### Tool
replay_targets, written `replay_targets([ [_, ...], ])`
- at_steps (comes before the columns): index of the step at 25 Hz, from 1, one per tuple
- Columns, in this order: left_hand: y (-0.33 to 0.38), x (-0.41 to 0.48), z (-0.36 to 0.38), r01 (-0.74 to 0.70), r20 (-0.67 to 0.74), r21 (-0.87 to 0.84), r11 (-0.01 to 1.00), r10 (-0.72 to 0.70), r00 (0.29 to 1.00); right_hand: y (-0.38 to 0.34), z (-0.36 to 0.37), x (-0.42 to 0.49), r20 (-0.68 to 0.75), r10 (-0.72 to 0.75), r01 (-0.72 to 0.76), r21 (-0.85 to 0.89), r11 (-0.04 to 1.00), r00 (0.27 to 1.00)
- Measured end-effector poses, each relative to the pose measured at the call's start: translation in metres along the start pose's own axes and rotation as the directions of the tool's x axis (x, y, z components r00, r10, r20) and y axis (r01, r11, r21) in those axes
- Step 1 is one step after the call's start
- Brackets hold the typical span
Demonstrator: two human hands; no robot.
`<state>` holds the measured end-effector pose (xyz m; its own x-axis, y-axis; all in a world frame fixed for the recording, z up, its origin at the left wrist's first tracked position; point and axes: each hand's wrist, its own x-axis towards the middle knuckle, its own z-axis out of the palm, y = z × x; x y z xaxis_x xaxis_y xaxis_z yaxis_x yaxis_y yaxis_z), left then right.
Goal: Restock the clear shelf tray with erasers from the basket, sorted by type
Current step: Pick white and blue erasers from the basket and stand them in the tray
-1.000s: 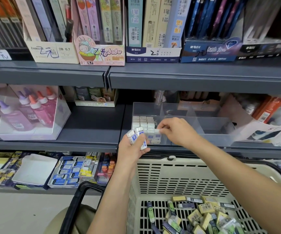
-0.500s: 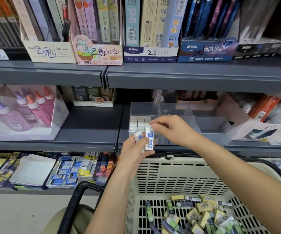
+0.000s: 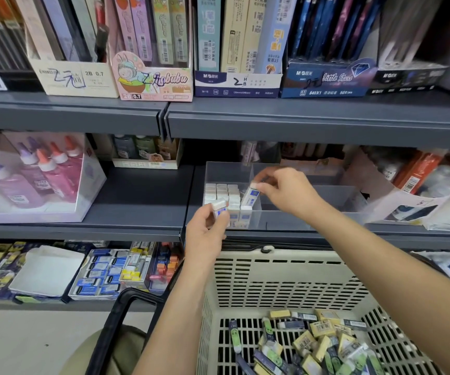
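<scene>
The clear shelf tray [image 3: 286, 220] stands on the middle shelf, split by dividers. Its left compartment holds rows of upright white erasers [image 3: 221, 194]. My right hand [image 3: 288, 193] pinches one white eraser with a blue sleeve [image 3: 251, 195], tilted, over the right edge of those rows. In front of the tray my left hand [image 3: 204, 234] grips another white-and-blue eraser [image 3: 219, 207]. Below, the beige basket [image 3: 286, 277] holds several yellow, green and dark erasers [image 3: 318, 345].
A box of glue bottles [image 3: 37, 180] sits on the same shelf at the left. Pencil-lead boxes [image 3: 150, 77] line the shelf above. Trays of stationery [image 3: 104, 272] fill the lower shelf. The basket's black handle [image 3: 115, 315] hangs at its left. Cardboard boxes [image 3: 396, 196] crowd the tray's right side.
My right hand has taken one white-and-blue eraser from my left hand and carried it right and up over the tray's left compartment. My left hand now holds fewer erasers.
</scene>
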<state>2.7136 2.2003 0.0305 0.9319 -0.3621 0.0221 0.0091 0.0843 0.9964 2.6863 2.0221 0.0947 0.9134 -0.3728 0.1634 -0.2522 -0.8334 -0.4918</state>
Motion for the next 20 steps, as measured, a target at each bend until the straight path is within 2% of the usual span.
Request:
replay_targets([
  [4,-0.003,0.004,-0.001,0.049,-0.064,-0.052,0.997,-0.052,0.997,-0.002,0.021,-0.001,0.094,0.006,-0.002,-0.046,0.999,0.996],
  [9,-0.002,0.005,0.0,0.075,-0.054,-0.047,0.996,-0.078,0.996,0.0,0.034,-0.004,0.147,-0.065,0.095,-0.203,0.975,0.987],
  [12,-0.002,0.004,0.0,0.083,-0.029,-0.029,0.996,-0.084,0.996,0.0,0.027,-0.006,0.11,-0.117,0.139,-0.223,0.965,0.987],
  [14,-0.001,0.003,0.001,0.07,-0.007,-0.002,0.998,-0.07,0.998,-0.004,0.023,-0.011,0.057,-0.144,0.149,-0.096,0.984,0.988],
  [17,0.001,0.001,0.001,0.031,0.045,0.012,0.999,-0.031,0.999,-0.013,0.017,-0.021,0.113,-0.144,0.126,0.15,0.981,0.983],
  [20,0.002,0.0,0.003,0.011,0.081,0.035,0.999,-0.013,0.997,-0.016,0.01,-0.026,0.152,-0.141,0.109,0.196,0.974,0.978],
])
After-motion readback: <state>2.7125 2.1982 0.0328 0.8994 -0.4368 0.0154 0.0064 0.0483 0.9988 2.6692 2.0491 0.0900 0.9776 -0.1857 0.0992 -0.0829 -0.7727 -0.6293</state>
